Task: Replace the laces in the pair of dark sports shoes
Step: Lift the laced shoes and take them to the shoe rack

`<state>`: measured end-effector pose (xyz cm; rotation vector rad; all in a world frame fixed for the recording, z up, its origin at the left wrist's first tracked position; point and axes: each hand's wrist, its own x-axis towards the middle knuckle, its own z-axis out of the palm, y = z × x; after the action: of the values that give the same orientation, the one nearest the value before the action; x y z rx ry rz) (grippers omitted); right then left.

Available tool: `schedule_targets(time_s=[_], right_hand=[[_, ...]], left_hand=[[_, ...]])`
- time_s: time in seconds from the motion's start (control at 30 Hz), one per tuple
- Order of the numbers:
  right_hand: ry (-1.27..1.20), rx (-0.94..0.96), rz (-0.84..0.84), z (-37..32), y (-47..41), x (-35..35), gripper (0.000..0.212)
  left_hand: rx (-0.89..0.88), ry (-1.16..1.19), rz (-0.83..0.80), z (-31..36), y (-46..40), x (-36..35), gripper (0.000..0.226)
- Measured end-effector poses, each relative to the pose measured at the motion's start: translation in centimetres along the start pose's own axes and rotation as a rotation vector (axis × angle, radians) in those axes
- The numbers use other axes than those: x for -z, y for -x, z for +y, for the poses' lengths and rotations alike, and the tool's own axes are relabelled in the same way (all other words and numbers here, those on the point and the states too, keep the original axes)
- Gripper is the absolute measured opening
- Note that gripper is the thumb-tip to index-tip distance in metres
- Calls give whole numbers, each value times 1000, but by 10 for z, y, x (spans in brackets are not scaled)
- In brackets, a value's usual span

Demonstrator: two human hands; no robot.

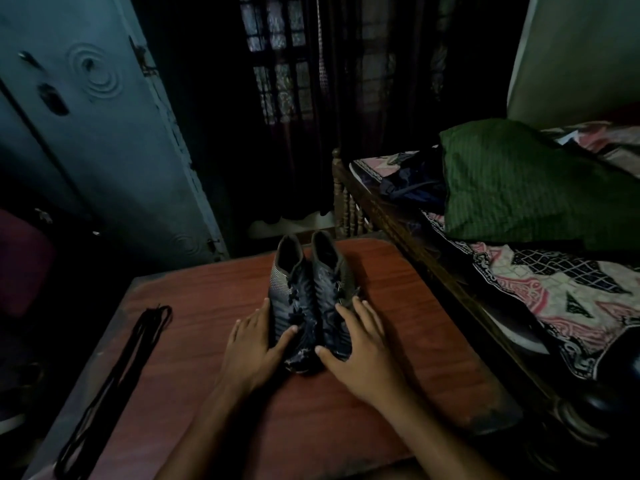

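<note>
The pair of dark sports shoes stands side by side, touching, toward the far edge of the wooden table (398, 323), toes toward the person and heel openings toward the far edge. The left shoe (292, 299) and the right shoe (332, 292) both look already laced with dark laces, though the dim light makes the eyelets and knots hard to read. They look light, with soft, pliable uppers and firmer soles, so they should lift easily but may sag or fold if squeezed at the tongue; the toe caps look scuffed and possibly slick. A sound hold would be around the sides of the forefoot or by the heel collar, leaving the lace rows free for unthreading. The left hand (252, 344) lies against the outer side of the left shoe, fingers fairly straight along its flank and thumb across the toe. The right hand (360, 344) covers the forefoot of the right shoe, fingers spread and relaxed over the upper, thumb at the toe; neither hand plainly clenches anything. Well apart, along the left edge of the table, lies a long bundle of black replacement laces (114, 379), thin, limp and likely to tangle, best picked up by a tip. To the right stands a bed (519, 282) with a patterned sheet and a green cloth (519, 181).
</note>
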<state>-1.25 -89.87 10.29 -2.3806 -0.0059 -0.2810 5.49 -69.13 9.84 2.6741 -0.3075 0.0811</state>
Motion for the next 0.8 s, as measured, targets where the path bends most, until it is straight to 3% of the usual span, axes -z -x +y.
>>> schedule_targets(time_s=[0.23,0.33,0.47,0.6,0.67,0.7,0.8], right_hand=[[-29,-40,-46,-5,-32,0,79],[-74,-96,-77,-19,-33,-6,79],[-77,-10,-183,-53,-27,-34,76],[-339,51,-313,-66,-54,-33,54],[-497,38,-165,-57,-83,-11,32],[-456,69,-19,-50,-100,4,21],[-47,158,332,-22,-155,53,15]], left_hand=[[73,119,57,-2,-33,11,93],[177,238,137,21,-64,22,106],[127,28,-47,58,-117,23,124],[-104,26,-215,43,-175,15,118],[-260,27,-293,35,-191,20,112],[-331,15,-343,35,-196,26,109],[-422,-49,-563,41,-208,40,102]])
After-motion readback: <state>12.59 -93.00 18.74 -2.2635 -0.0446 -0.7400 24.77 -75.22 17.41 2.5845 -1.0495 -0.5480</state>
